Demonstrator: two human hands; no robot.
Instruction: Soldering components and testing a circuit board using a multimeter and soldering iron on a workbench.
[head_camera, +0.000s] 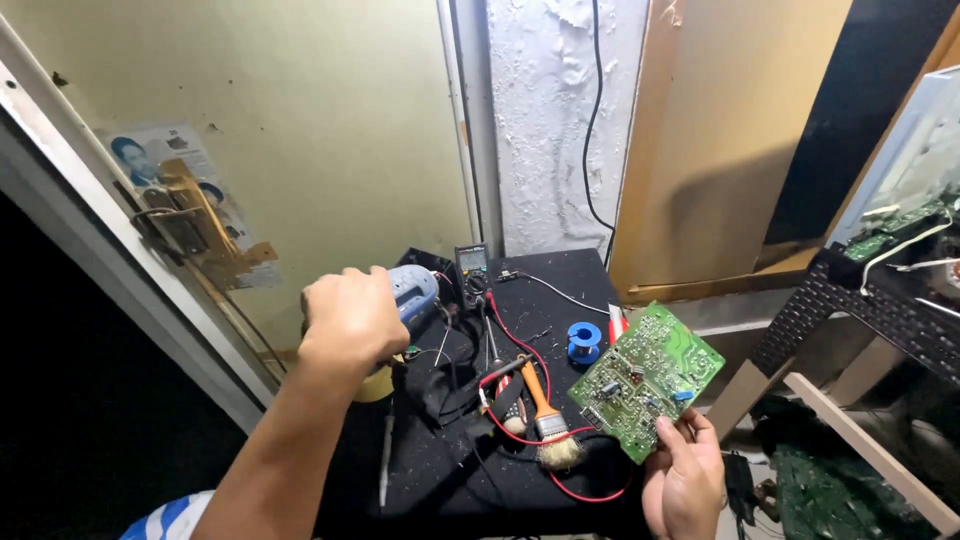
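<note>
Our right hand (684, 478) pinches a green circuit board (647, 380) beside a brush (550, 425); our left hand (350, 318) grips a blue-grey tool (413, 293), near a meter (471, 262).

Left hand (350, 318) covers most of the blue-grey tool (414, 293); the tool's tip is hidden behind the hand.

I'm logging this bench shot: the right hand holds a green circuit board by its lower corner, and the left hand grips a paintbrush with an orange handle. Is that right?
Not quite. The left hand grips a pale blue tool, not the brush. The paintbrush with the orange handle lies untouched on the black table. The right hand does hold the green circuit board by its lower corner. The head view shows this.
</note>
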